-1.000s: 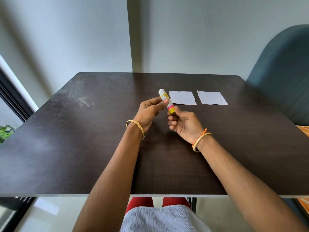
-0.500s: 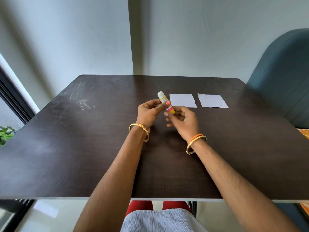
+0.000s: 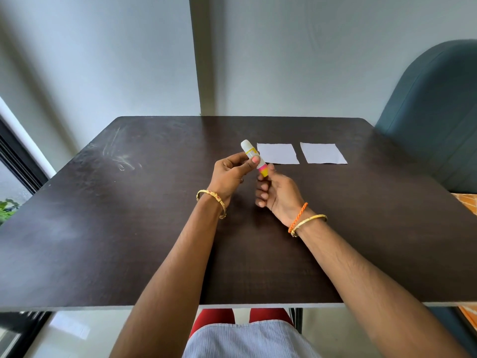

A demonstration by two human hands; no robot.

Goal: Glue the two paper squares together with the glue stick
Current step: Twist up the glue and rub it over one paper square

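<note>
The person is holding the glue stick (image 3: 254,158) above the desk (image 3: 129,228), left hand (image 3: 231,174) gripping its body and right hand (image 3: 275,191) pinching its base, probably preparing it, so next the cap must be coming off before reaching the two paper squares (image 3: 277,153) lying just beyond.

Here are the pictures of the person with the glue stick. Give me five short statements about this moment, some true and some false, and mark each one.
1. Both hands hold the glue stick. True: the left hand grips its middle and the right hand pinches its yellow end.
2. The two paper squares are stacked. False: the left paper square and the right paper square lie side by side, apart.
3. The papers lie on a dark table. True.
4. The glue stick touches a paper. False: it is held above the table.
5. The left wrist wears an orange cord. False: it is on the right wrist.
</note>
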